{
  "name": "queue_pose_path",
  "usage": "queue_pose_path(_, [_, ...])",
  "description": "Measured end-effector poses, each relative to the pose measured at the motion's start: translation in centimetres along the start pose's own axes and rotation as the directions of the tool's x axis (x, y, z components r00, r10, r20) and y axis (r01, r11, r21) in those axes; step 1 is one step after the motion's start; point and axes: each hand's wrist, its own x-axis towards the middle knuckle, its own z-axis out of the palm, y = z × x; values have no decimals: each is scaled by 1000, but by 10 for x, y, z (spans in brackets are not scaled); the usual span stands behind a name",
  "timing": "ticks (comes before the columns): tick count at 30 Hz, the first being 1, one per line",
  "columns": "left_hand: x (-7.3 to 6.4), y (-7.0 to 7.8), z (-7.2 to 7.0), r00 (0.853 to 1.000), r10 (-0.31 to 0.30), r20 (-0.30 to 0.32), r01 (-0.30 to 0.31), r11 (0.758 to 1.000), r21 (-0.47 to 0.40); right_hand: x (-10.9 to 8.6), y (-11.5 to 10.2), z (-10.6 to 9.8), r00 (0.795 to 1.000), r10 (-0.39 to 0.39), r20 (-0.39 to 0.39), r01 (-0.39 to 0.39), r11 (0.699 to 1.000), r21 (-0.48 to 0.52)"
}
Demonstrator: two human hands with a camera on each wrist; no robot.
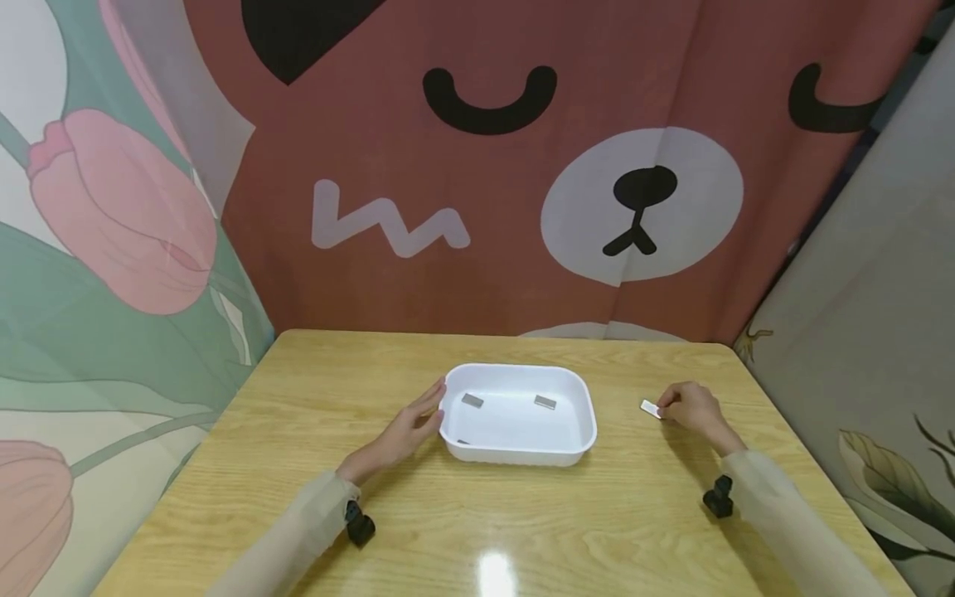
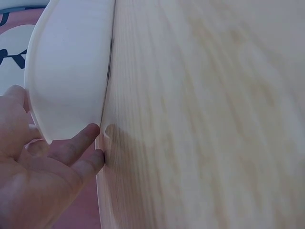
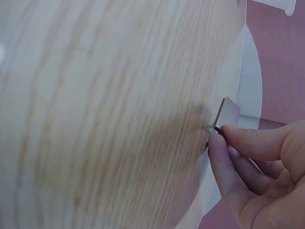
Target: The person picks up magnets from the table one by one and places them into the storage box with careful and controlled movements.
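Observation:
A white plastic tray (image 1: 515, 454) stands mid-table in the head view. Two small flat silver rectangular plates (image 1: 472, 400) lie in it, with a dark sliver near its front left corner mostly hidden by the wall. My left hand (image 1: 403, 431) rests against the tray's left end, fingers fairly straight; in the left wrist view its fingertips (image 2: 90, 131) touch the outer wall low by the table. To the right of the tray, my right hand (image 1: 692, 406) pinches one end of another silver rectangular plate (image 3: 228, 113) between thumb and fingertips, close over the wood.
The light wooden table (image 1: 477, 514) ends at a back edge before a curtain (image 1: 358, 290) with a bear print. More patterned curtains hang at left and right. Small black cameras (image 1: 360, 526) sit on both wrists.

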Motion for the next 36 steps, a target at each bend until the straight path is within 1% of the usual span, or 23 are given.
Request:
queue_pose_path(4, [0,0,0,1000,-14,-1,14,1000,1,0,1,0,1000,2,4,-2,1000,13])
queue_pose_path(10, [0,0,1,1000,-13,-4,13,1000,-4,-1,1,-1,1000,12,9,-12,1000,19])
queue_pose_path(14, [1,0,1,1000,-19,-1,19,1000,-5,-3,-2,-1,999,33,25,-35,998,44])
queue_pose_path(19, [1,0,1,1000,-6,-8,6,1000,13,-5,-4,0,999,33,38,-36,996,76])
queue_pose_path(25, [1,1,0,1000,-28,-2,28,1000,11,-5,-6,-1,998,39,51,-42,998,43])
queue_pose_path(30, [0,1,1,1000,-23,-6,23,1000,13,-6,-9,-2,999,37,39,-37,999,2])
queue_pose_path(33, [0,0,1,1000,-22,-7,22,1000,12,-7,-11,-3,998,45,37,-45,999,13])
queue_pose_path(36, [0,0,1,1000,-24,-10,24,1000,15,-7,-12,-2,997,61,49,-64,996,56])
